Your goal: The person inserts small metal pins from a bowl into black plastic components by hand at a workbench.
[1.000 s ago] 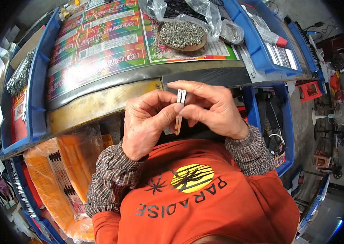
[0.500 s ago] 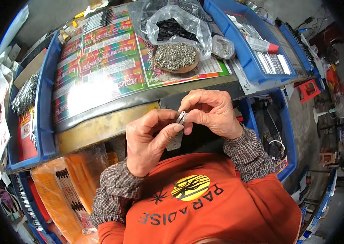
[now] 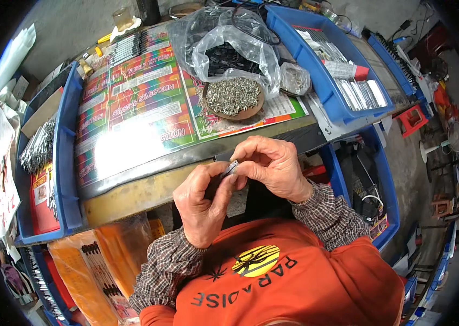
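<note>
In front of my chest, just off the table's near edge, both hands meet around a small, narrow silver metal piece (image 3: 230,167). My left hand (image 3: 201,198) pinches it between thumb and fingers from the left. From the right, my right hand (image 3: 273,169) grips its upper end with thumb and forefinger. The piece tilts up to the right, and the fingers hide much of it, so its exact kind is unclear. Beyond the hands, a round brown bowl (image 3: 256,110) heaped with tiny silver metal parts (image 3: 233,95) sits on the table.
Behind the bowl lies a clear plastic bag (image 3: 186,41) of black parts, with a smaller bag (image 3: 296,80) beside it. Blue bins (image 3: 66,146) with metal pieces flank the colourful sheet-covered tabletop (image 3: 137,108). Below stand orange plastic-wrapped packs (image 3: 77,271) and another blue bin (image 3: 387,187).
Both hands have dropped slightly and drawn closer together, and the metal piece has turned, with less of it showing. The whole view has shifted a little.
</note>
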Tool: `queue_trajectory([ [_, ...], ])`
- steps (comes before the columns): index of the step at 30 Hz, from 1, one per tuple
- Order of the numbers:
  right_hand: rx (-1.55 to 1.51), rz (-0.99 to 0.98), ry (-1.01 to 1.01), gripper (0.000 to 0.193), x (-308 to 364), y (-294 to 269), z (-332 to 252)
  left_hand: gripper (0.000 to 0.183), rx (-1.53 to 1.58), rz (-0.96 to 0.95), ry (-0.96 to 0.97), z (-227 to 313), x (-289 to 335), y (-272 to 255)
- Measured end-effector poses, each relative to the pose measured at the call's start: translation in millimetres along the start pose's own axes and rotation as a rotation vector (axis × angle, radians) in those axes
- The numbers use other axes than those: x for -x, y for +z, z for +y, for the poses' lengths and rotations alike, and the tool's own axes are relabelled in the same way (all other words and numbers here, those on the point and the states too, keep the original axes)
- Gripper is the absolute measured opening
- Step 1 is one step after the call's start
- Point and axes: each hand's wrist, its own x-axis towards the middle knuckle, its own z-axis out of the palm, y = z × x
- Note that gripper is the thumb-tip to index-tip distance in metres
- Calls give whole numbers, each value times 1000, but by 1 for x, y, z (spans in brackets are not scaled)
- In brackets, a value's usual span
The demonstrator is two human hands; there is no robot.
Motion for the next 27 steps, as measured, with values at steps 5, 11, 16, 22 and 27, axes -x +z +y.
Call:
queue_trajectory([
  [5, 91, -44, 8, 13, -11, -9, -9, 16, -147, -23, 89, 3, -9, -6],
  [11, 738, 25, -224, 9, -64, -45, -42, 18, -240, -35, 141, -8, -13, -15],
  [16, 1056, 84, -378, 17, -122, -72, -42, 18, -276, -28, 168, -10, -16, -21],
  [22, 1441, -47, -322, 17, -177, -85, -19, 18, -301, -72, 109, -11, -14, -26],
  [27, 1456, -135, -264, 22, -199, -92, 4, 18, -290, -74, 94, -11, -15, -25],
])
